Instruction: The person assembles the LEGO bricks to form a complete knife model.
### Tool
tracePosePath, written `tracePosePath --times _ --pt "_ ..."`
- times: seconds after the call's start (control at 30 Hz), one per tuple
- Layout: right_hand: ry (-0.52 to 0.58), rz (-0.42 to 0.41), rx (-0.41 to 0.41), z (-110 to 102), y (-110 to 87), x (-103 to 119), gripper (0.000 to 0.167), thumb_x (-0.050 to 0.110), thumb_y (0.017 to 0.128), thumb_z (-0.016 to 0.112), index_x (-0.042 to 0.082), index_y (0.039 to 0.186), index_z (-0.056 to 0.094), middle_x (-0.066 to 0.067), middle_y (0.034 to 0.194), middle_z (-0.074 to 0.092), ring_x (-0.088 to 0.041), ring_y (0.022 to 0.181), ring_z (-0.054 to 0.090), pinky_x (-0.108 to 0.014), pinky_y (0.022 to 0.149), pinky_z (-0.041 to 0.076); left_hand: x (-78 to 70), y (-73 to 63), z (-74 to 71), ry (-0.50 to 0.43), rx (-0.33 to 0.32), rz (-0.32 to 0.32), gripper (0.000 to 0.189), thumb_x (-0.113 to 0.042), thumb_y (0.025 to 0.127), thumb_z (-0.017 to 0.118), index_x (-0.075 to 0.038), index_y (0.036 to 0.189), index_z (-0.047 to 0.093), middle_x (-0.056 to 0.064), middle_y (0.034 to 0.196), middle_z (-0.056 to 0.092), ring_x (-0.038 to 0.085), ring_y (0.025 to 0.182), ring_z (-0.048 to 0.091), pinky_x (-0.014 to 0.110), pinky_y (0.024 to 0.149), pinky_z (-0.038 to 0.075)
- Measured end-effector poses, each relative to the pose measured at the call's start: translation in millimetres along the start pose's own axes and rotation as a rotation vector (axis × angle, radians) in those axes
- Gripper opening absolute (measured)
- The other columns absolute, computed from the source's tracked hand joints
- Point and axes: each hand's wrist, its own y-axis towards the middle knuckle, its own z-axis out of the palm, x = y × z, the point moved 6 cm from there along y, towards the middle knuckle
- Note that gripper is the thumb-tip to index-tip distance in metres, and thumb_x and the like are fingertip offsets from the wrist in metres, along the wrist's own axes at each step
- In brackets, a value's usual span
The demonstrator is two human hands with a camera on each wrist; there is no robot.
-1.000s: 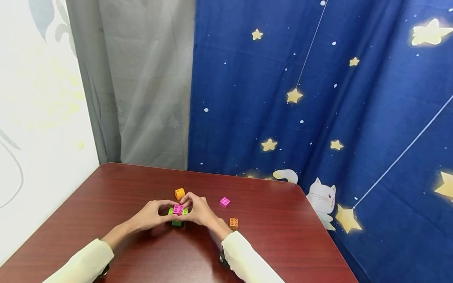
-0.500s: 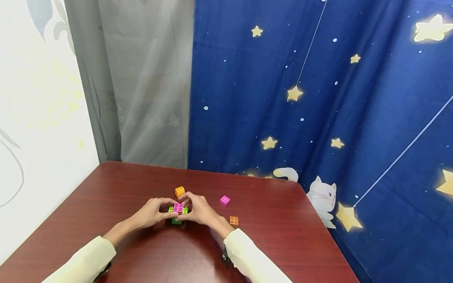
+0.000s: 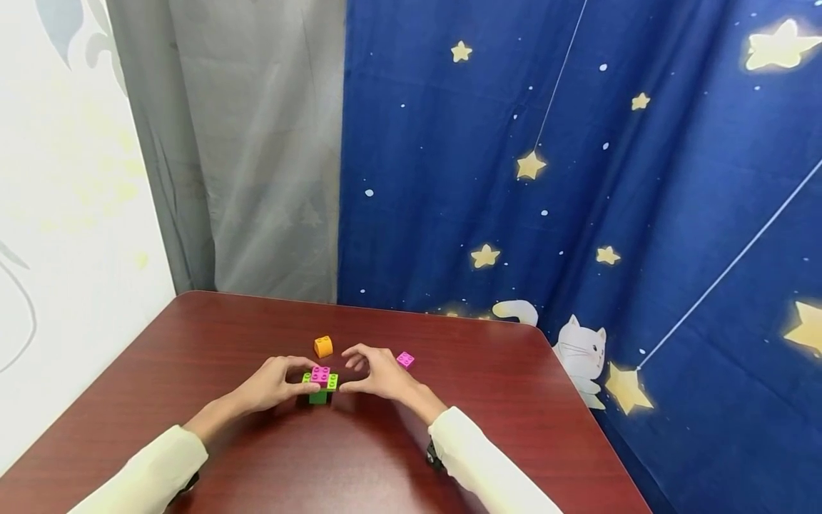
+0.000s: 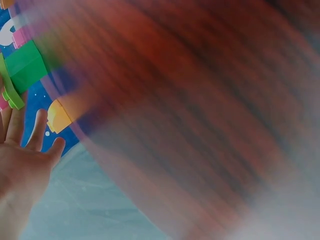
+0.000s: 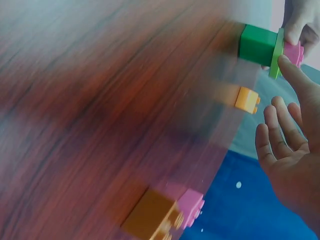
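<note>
A stack of toy building bricks stands on the table: a green brick (image 3: 317, 398) below, a lime green plate (image 3: 332, 383) across it, and a pink building brick (image 3: 320, 374) on top. My left hand (image 3: 271, 383) pinches the pink building brick, thumb at the near side and fingers behind. Just right of the stack is my right hand (image 3: 380, 373), its fingers loosely bent and nothing held between them. From the right wrist view, the right thumb (image 5: 295, 75) overlaps the plate's edge, while the other fingers spread apart.
A yellow-orange curved brick (image 3: 324, 346) lies behind the stack. Beyond the right hand is a second pink brick (image 3: 405, 359). An orange brick (image 5: 150, 215), hidden by the right arm in the head view, shows in the right wrist view. Curtains hang behind the table (image 3: 501, 414).
My right hand has come off the stack and moved right, its fingers spreading; its arm now covers the orange brick. My left hand has stayed at the stack.
</note>
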Motion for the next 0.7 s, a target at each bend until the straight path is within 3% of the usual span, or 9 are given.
tracePosePath --times 0.17,0.43,0.7 --pt "-0.013 0.034 0.013 -12.9 -11.6 -9.4 0.058 0.03 0.082 0.091 0.011 0.131 0.065 -0.009 0.111 0.076 -0.017 0.097 0.07 -0.021 0.087 0.055 0.4 -1.0 0.7 0.004 0.005 -0.019 0.037 -0.044 0.09 0.081 -0.017 0.115 0.076 -0.009 0.102 0.074 0.012 0.092 0.067 0.039 0.087 0.057" --pt "-0.014 0.017 0.001 -38.7 -28.4 -21.0 0.052 0.023 0.083 0.091 0.01 0.127 0.066 -0.015 0.109 0.075 -0.029 0.099 0.07 -0.043 0.089 0.058 -0.6 -1.0 -1.9 0.015 0.024 -0.034 0.039 -0.043 0.091 0.08 -0.015 0.117 0.075 -0.008 0.104 0.073 0.009 0.09 0.063 0.04 0.087 0.057" --pt "-0.036 0.044 -0.01 -57.4 -48.0 -38.4 0.049 0.024 0.082 0.091 0.01 0.123 0.068 -0.009 0.102 0.075 -0.031 0.096 0.071 -0.043 0.086 0.058 -1.2 -0.3 -0.8 0.004 0.041 -0.037 0.04 -0.044 0.091 0.08 -0.015 0.118 0.074 -0.008 0.106 0.073 0.01 0.092 0.063 0.043 0.089 0.057"
